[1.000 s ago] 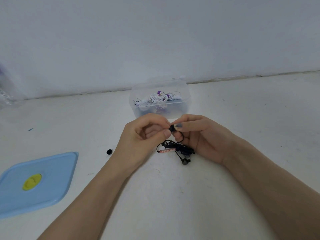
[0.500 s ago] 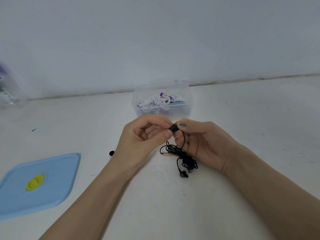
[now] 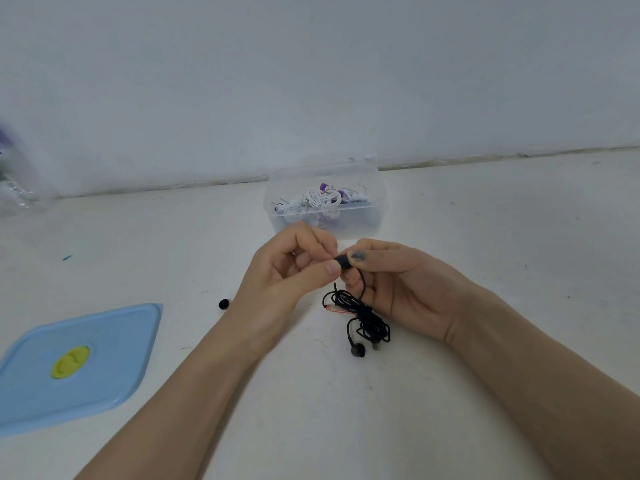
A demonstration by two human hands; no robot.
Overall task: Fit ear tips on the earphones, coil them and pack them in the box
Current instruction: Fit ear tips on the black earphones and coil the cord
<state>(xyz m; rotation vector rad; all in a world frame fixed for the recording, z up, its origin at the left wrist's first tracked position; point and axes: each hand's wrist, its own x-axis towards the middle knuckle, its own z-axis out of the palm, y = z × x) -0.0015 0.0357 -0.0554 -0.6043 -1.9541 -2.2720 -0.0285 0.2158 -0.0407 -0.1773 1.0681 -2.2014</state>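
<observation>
Currently we pinch one black earbud (image 3: 343,262) between both hands above the desk (image 3: 485,237): the left hand (image 3: 287,271) fingers (image 3: 333,268) grasp its left end, presumably the ear tip, the right hand (image 3: 398,285) thumb and forefinger clamp the body. Its long axis runs left-right, so seating looks like a push toward the right hand. The tangled black cable (image 3: 363,315) dangles below, second earbud (image 3: 357,350) on the desk. Since a second ago, cable hangs lower and looser. Spare ear tip (image 3: 224,303) lies left; clear box (image 3: 325,202) behind; blue lid (image 3: 76,362) far left.
</observation>
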